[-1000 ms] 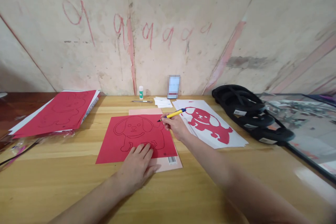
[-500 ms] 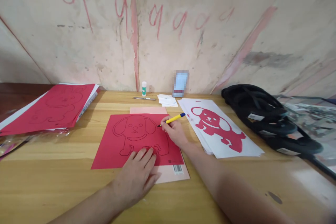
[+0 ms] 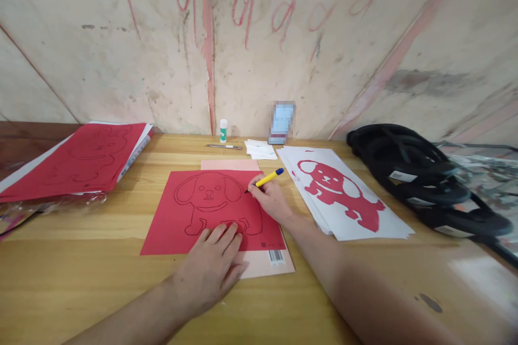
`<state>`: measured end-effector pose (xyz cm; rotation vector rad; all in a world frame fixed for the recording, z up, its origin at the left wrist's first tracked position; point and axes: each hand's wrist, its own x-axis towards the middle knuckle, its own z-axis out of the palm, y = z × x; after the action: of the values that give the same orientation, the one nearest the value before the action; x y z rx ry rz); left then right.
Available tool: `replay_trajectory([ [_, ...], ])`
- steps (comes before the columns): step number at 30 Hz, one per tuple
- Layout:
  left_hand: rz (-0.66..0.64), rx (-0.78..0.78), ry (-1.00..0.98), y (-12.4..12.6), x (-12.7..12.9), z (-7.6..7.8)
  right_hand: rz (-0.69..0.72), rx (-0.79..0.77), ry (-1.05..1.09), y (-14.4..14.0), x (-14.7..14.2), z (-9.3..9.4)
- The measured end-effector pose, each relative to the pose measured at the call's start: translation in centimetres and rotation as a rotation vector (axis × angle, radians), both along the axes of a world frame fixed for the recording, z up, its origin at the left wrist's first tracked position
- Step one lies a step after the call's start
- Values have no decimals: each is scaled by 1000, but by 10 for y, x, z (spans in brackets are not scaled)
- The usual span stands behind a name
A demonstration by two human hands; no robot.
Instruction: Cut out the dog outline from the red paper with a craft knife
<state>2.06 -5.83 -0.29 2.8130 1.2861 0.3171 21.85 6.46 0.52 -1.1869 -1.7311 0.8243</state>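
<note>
On the wooden table lies a red sheet of paper (image 3: 162,226) with a dog outlined in black. My left hand (image 3: 214,261) rests flat on its lower edge, fingers stretched over the dog's legs. A yellow pen (image 3: 265,178) with a blue end is pinched in my right hand (image 3: 270,200). Its dark tip meets the paper beside the dog's right-hand ear. Beneath the red sheet a pale pink pad (image 3: 259,267) with a barcode sticks out at top and bottom.
White sheets (image 3: 388,221) bearing a red cut-out dog lie to the right, next to black straps or covers (image 3: 404,172). More red paper (image 3: 93,156) is stacked at left. Along the wall stand a glue stick (image 3: 223,132), a slim pen (image 3: 225,146), white paper slips (image 3: 261,150) and a phone (image 3: 281,123).
The view has shifted slightly. My right hand has moved the pen a little along the line by the dog's ear. My left hand stays on the sheet.
</note>
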Motion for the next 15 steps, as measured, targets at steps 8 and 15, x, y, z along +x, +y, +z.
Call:
replay_trajectory([
  [8, 5, 61, 12, -1, 0, -1, 19, 15, -12, 1, 0, -2],
  [15, 3, 93, 44, -1, 0, 2, 17, 10, -44, 1, -1, 0],
])
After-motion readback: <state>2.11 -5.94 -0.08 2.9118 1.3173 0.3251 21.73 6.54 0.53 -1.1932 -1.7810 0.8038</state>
